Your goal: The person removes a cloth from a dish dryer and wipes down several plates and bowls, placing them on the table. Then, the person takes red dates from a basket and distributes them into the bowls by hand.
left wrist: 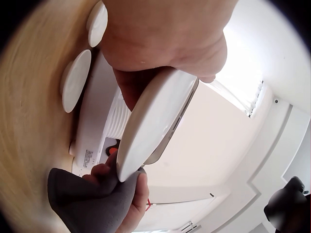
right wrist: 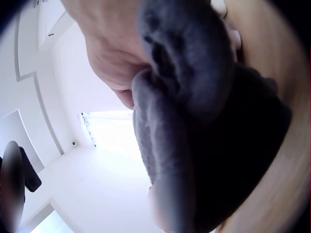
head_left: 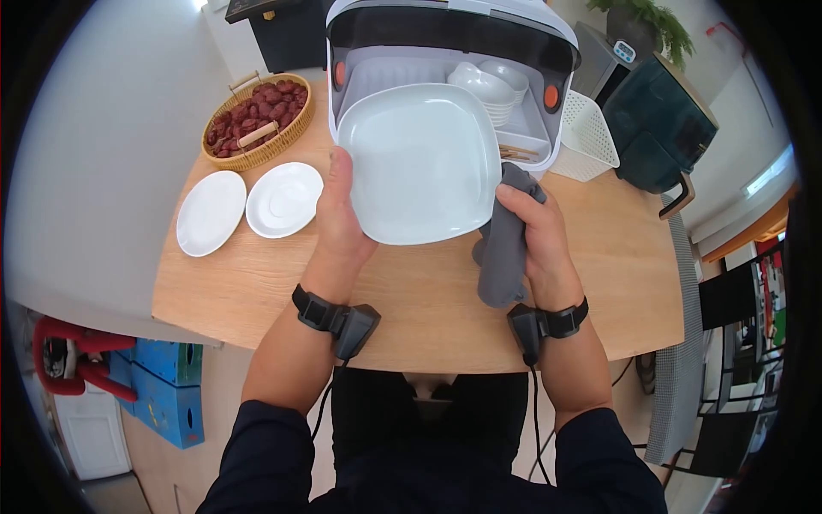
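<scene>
A pale, rounded-square plate (head_left: 419, 163) is held up over the near side of the table, its inner face toward the head camera. My left hand (head_left: 344, 214) grips its left edge, thumb at the rim and fingers behind, as the left wrist view shows. At the opposite edge, my right hand (head_left: 548, 244) holds a grey cloth (head_left: 503, 257) bunched against the rim. The cloth hangs below the plate and fills much of the right wrist view. Two white plates, one oval-looking (head_left: 211, 214) and one saucer-like (head_left: 284, 200), lie on the table to the left.
Behind the plate stands a white dish box (head_left: 555, 141) with a raised dark lid, holding stacked white bowls (head_left: 484, 86) and wooden chopsticks (head_left: 518, 152). A wicker basket (head_left: 300, 128) of dark red dates is at back left. A white perforated basket (head_left: 591, 141) and dark green air fryer (head_left: 655, 128) stand right.
</scene>
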The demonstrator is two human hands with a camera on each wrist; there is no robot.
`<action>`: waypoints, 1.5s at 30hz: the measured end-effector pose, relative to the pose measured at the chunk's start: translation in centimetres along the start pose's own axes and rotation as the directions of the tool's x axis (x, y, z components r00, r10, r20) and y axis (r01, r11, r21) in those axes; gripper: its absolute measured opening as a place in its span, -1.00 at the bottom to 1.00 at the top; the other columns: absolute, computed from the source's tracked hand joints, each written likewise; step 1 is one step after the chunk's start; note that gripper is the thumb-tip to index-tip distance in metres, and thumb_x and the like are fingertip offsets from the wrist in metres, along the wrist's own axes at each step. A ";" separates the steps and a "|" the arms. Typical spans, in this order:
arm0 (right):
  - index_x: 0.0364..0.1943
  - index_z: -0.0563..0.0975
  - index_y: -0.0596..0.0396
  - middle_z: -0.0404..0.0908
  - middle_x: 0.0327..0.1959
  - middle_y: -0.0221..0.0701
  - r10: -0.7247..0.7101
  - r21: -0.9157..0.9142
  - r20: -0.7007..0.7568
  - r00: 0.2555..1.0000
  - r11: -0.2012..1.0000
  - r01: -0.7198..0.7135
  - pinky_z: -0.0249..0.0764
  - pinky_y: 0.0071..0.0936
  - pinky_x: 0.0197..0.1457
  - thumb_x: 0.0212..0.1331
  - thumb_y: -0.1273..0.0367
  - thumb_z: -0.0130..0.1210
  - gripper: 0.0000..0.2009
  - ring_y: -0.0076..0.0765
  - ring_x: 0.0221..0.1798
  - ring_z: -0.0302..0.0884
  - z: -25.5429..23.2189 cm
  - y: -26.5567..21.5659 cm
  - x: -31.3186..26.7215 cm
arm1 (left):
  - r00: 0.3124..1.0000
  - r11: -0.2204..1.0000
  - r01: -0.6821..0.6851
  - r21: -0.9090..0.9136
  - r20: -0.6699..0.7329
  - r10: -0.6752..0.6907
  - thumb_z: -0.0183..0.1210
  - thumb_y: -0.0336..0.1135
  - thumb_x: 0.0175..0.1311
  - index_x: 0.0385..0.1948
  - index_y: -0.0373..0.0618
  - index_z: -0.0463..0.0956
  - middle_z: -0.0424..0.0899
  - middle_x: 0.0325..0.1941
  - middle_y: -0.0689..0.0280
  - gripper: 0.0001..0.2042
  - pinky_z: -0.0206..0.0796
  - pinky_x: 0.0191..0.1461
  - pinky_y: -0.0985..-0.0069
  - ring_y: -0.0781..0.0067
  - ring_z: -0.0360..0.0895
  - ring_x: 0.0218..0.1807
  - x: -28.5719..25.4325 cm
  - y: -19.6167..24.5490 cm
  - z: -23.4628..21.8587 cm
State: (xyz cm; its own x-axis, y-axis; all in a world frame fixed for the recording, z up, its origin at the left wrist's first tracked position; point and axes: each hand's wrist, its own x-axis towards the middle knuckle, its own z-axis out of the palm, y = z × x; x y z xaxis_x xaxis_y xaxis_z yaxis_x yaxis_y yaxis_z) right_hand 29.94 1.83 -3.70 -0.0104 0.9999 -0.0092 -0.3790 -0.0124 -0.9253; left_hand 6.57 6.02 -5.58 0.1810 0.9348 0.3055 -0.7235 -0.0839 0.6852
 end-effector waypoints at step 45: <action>0.09 0.64 0.12 0.70 0.13 -0.11 -0.679 -0.470 0.366 0.636 0.455 0.756 0.56 -0.21 0.10 -0.17 0.58 0.34 -0.45 0.04 0.01 0.67 1.9 0.5 -3.2 | 0.816 0.737 0.573 -0.359 0.334 -0.472 0.11 0.20 0.43 0.22 -0.36 0.41 0.61 -0.14 0.11 -0.31 0.45 -0.17 0.53 0.40 0.58 -0.20 -2.7 -0.2 -0.4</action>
State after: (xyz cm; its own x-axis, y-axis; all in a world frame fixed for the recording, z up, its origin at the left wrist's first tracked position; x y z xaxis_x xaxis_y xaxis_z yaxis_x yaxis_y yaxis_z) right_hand 28.03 -1.43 -3.42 -0.0881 0.6420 0.7616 0.2549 0.7537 -0.6058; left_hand 5.97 3.68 -6.79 0.7117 0.6870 0.1468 -0.6684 0.5978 0.4425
